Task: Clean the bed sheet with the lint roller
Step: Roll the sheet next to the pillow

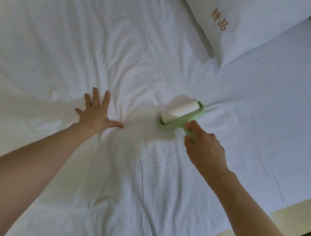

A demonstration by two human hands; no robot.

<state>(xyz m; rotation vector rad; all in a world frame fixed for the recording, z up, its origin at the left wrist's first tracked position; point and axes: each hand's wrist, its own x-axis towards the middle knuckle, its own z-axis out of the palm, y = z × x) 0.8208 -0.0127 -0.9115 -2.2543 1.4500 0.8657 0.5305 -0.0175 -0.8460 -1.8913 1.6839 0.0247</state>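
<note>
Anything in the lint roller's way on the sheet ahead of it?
Nothing solid. The lint roller, gripped by the right hand, sits on the bed sheet with only creased fabric around it. The left hand presses flat to its left, apart from it; the pillow lies farther off.

Green lint roller [179, 114] flat on wrinkled white bed sheet [82, 36]

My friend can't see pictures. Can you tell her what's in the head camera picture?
A person's right hand grips the handle of a green lint roller resting on a wrinkled white bed sheet, while the left hand presses flat beside it with fingers spread. A white pillow with gold embroidered characters lies beyond.
</note>
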